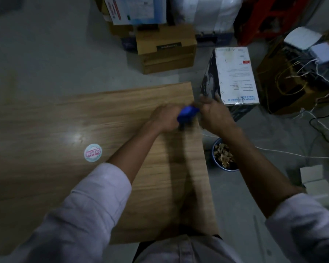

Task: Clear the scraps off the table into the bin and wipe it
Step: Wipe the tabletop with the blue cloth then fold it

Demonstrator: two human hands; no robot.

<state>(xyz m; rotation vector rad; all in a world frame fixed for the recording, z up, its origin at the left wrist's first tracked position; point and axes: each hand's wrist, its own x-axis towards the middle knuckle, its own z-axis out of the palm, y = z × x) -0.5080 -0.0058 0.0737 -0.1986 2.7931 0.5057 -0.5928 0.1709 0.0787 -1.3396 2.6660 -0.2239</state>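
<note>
My left hand [166,118] grips a blue brush-like tool [187,113] near the right edge of the wooden table [122,114]. The tool is blurred and its dark lower part touches the tabletop. My right hand [215,112] hangs just past the table's right edge, beside the tool's tip; its fingers are blurred and I cannot tell whether they hold anything. A blue bin [224,154] with brownish scraps inside stands on the floor below the table's right edge, partly hidden by my right forearm.
A round pink-and-white sticker [92,152] lies on the tabletop at the left. Cardboard boxes [165,48], a white printed box [234,74] and a box of cables [292,80] crowd the floor beyond and to the right. White cords [292,153] trail across the floor.
</note>
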